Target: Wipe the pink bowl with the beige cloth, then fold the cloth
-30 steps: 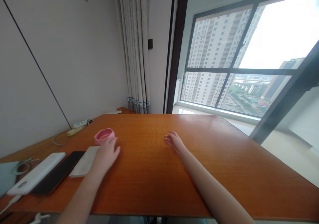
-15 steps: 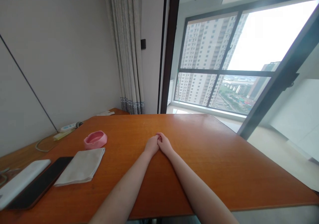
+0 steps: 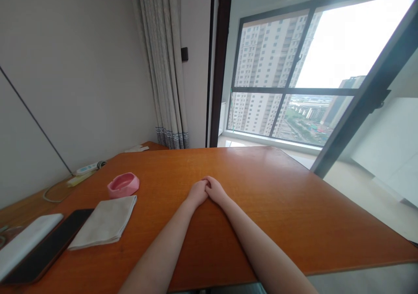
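Resting on the wooden table, my left hand point(image 3: 197, 193) and my right hand point(image 3: 216, 190) are clasped together, with both forearms stretched forward. The fingers of both are closed and meet at the middle; some are hidden by the other hand. No object shows in them. To the left of my hands lies a folded light grey cloth point(image 3: 103, 222). Just behind it stands a pink ashtray point(image 3: 123, 185) with notches in its rim. A dark flat phone-like slab point(image 3: 48, 247) is beside the cloth, and a white flat slab point(image 3: 28, 241) lies farther left.
The orange-brown table point(image 3: 281, 215) stretches out to both sides. Along the wall at left are a white power strip point(image 3: 87, 168), a yellow strip point(image 3: 81, 179) and a cable point(image 3: 45, 196). Behind the table hang a grey curtain point(image 3: 161, 63) and a dark door frame point(image 3: 220, 63), with a window beyond.
The view has shifted slightly, so the cloth, ashtray and slabs sit a little lower and farther left. My right hand's fingers have settled more closely over my left hand; both stay clasped.
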The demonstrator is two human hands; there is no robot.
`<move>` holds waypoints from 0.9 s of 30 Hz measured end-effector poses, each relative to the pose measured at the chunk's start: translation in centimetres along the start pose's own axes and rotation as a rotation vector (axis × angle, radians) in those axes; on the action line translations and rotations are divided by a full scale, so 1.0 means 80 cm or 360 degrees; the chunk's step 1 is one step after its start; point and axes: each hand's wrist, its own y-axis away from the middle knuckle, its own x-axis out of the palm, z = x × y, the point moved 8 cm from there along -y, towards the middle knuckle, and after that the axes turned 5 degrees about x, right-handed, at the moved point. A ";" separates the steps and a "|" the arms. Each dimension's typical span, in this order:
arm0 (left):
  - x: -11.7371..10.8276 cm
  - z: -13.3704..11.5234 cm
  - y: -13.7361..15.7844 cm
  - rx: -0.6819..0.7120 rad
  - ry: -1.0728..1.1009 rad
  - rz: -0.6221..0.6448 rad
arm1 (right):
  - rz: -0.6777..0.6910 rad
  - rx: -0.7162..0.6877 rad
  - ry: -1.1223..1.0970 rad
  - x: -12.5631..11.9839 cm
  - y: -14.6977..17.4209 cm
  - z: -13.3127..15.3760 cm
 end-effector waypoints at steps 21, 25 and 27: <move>-0.075 0.059 0.016 -0.0491 0.0086 -0.0078 | 0.0023 0.0147 -0.0225 0.005 0.001 -0.014; -0.169 0.133 0.064 -0.0901 -0.0033 -0.0488 | 0.0033 0.0165 -0.0271 0.007 0.001 -0.019; -0.208 0.159 0.099 -0.1059 -0.0112 -0.0671 | 0.0039 0.0197 -0.0311 0.007 0.001 -0.022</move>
